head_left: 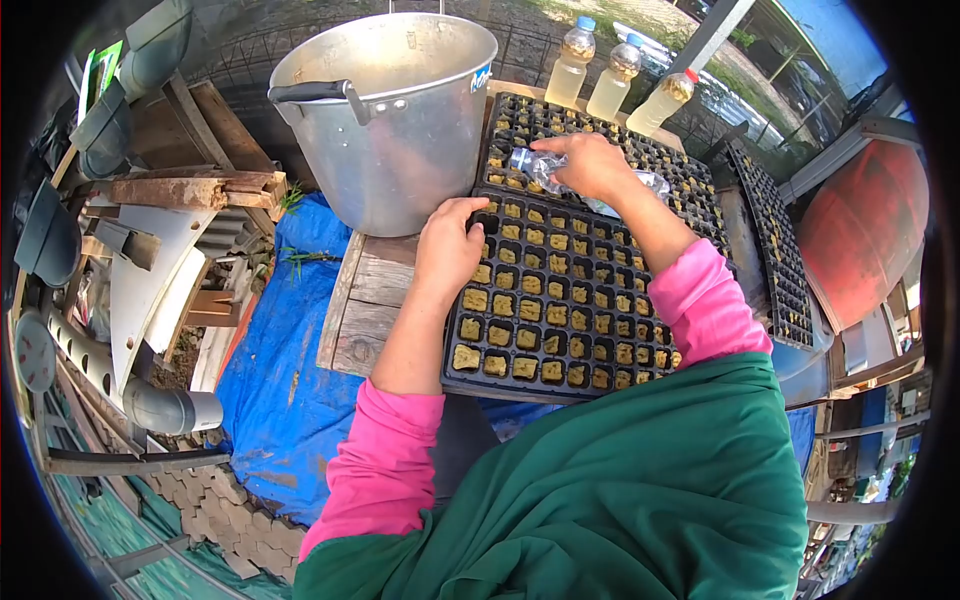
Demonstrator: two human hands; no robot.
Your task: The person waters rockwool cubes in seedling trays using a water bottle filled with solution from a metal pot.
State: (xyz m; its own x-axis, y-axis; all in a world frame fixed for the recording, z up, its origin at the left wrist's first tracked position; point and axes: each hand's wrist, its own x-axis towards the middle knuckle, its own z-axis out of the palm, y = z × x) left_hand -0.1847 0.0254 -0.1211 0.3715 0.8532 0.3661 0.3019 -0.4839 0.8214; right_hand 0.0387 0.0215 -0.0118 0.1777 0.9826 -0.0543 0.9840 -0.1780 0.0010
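Note:
My left hand (450,243) rests at the upper left corner of a black seedling tray (455,384). Its thumb is apart from the fingers, and the fingertips touch the tray near a dark cell. The cells hold small yellowish plugs (525,339). My right hand (592,168) is closed around a clear plastic bottle (541,172) with a blue cap, its index finger stretched out along the cap side. This bottle lies on its side across the trays, partly hidden by the hand and forearm. Behind it is a second filled seedling tray (515,110).
A large metal pot (390,150) with a black handle stands left of the trays on a wooden tabletop (372,300). Three capped bottles (607,85) of cloudy liquid line the back edge. Another tray (775,245) stands to the right. Blue tarp (270,390) covers ground at left.

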